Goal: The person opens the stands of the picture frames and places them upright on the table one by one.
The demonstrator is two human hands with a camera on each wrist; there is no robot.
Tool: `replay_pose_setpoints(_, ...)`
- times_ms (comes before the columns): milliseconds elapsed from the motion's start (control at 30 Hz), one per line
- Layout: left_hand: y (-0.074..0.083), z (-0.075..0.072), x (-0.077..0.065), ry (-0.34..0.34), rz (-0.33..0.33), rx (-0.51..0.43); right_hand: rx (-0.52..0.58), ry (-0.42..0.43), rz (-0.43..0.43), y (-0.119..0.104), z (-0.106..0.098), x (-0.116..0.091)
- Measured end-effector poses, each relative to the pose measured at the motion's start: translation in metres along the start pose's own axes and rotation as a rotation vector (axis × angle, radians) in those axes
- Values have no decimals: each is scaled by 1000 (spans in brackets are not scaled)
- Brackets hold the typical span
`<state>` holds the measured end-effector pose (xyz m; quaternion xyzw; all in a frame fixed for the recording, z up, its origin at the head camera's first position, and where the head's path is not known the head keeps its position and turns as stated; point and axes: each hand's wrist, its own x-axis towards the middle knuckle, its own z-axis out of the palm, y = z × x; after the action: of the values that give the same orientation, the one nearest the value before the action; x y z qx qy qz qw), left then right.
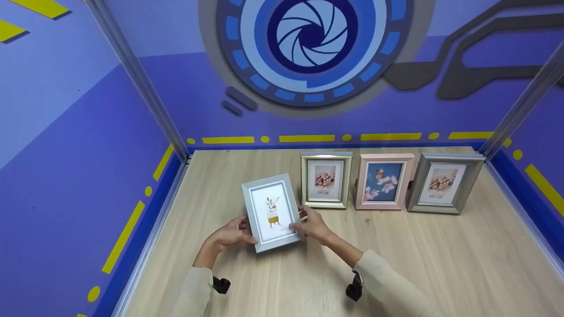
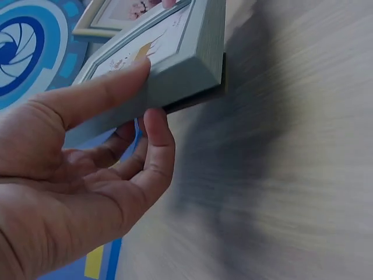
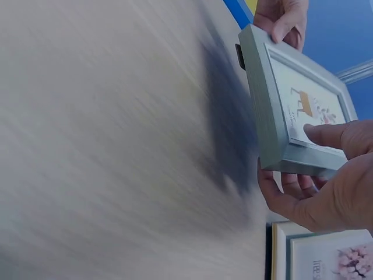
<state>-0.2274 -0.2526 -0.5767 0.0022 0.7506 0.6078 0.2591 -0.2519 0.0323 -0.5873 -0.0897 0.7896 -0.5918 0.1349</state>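
Observation:
A pale grey-blue picture frame (image 1: 273,215) with a plant-in-a-pot print is held up off the table, tilted, between both hands. My left hand (image 1: 233,233) grips its left edge near the lower corner, thumb on the front and fingers behind, as the left wrist view shows with the frame's side (image 2: 204,58). On the opposite edge, my right hand (image 1: 313,224) holds it low down, the thumb lying over the picture and the other fingers curled beneath, seen in the right wrist view around the frame (image 3: 271,116). A dark piece juts from its back.
To the right stand a gold frame (image 1: 304,185), a pink frame (image 1: 360,185) and a grey-brown frame (image 1: 469,185), side by side along the back of the wooden table (image 1: 396,255). Purple printed panels (image 1: 176,88) wall the table at the back and sides.

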Motion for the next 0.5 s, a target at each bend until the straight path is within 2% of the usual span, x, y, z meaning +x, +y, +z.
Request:
replay_pose_setpoints(167,15,16,-5,-100,79,80,-57,-9,-11,5,-14,-11)
replay_pose_setpoints(300,32,34,-6,-179,133,144,-40,-36,6,9,-26,-20)
replay_pose_setpoints(500,57,65,1,-288,214,212,38,-64,47,14,-43,-33)
